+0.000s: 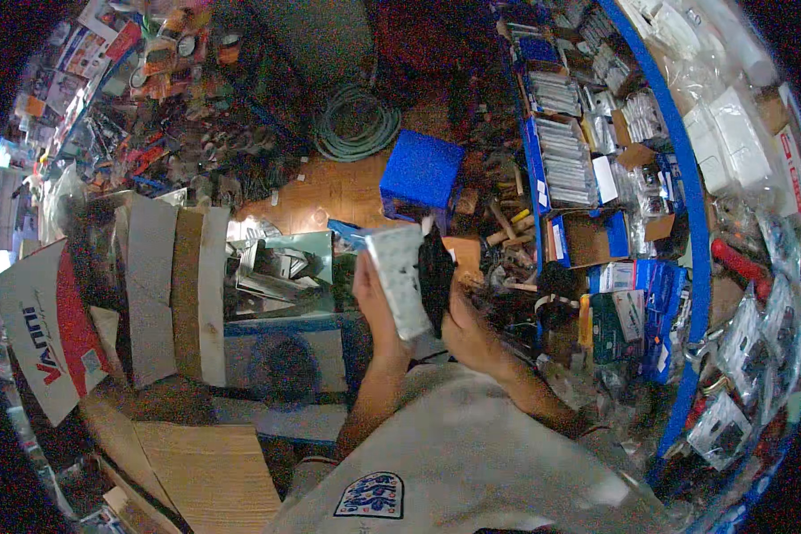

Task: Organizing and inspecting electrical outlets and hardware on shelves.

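Observation:
My left hand [376, 304] grips the side of a flat white rectangular piece [397, 277], which seems to be wrapped in clear plastic. It stands nearly on edge in front of my chest. Against its right side is a dark black item [436, 277], too blurred to identify, and my right hand [466, 327] holds this from the right. Most of my right fingers are hidden behind it. Just beyond my left fingertips, a blue strip [347, 233] sticks out; whether I hold it cannot be told.
A blue stool [422, 167] and a coiled hose [357, 127] stand ahead on the wooden floor. Left, an open container [320, 267] holds metal pieces beside cardboard flaps [152, 294]. On the right, a blue-edged shelf [691, 160] carries packed boxes [561, 160]. Clutter lines both sides.

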`<move>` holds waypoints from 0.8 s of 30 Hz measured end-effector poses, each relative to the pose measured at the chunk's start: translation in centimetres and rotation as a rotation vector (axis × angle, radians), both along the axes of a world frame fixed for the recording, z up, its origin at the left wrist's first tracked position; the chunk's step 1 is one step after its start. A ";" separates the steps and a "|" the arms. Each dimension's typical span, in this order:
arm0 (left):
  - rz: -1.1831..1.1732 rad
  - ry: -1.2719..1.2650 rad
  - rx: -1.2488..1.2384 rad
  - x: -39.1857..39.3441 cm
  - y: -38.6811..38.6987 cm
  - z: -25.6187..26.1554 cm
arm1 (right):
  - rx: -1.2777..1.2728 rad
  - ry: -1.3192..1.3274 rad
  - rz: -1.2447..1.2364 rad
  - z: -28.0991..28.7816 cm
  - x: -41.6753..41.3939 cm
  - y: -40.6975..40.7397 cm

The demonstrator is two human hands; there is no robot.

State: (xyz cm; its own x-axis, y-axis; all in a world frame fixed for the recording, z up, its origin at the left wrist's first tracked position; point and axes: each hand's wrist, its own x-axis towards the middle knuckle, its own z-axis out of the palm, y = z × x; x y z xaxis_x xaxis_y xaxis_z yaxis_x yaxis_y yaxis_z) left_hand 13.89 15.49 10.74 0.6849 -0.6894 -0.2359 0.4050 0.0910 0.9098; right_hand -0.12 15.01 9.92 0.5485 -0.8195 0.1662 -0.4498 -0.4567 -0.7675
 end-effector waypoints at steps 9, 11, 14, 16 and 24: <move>-0.049 -0.110 0.163 -1.1 0.6 0.8 | 0.832 -0.143 -0.118 0.4 -0.2 -0.9; -0.055 -0.369 0.141 -0.2 -0.2 0.3 | 0.301 -0.231 -0.199 -2.4 0.7 1.4; -0.058 -0.190 0.068 0.2 -1.7 0.9 | 0.408 -0.401 -0.224 -1.6 0.9 2.3; -0.105 -0.055 -0.024 0.4 -1.6 1.1 | 0.524 -0.451 -0.179 -1.2 0.5 2.2; -0.255 0.335 -0.130 -1.5 0.5 4.9 | 0.281 -0.334 -0.260 -1.1 -0.6 0.9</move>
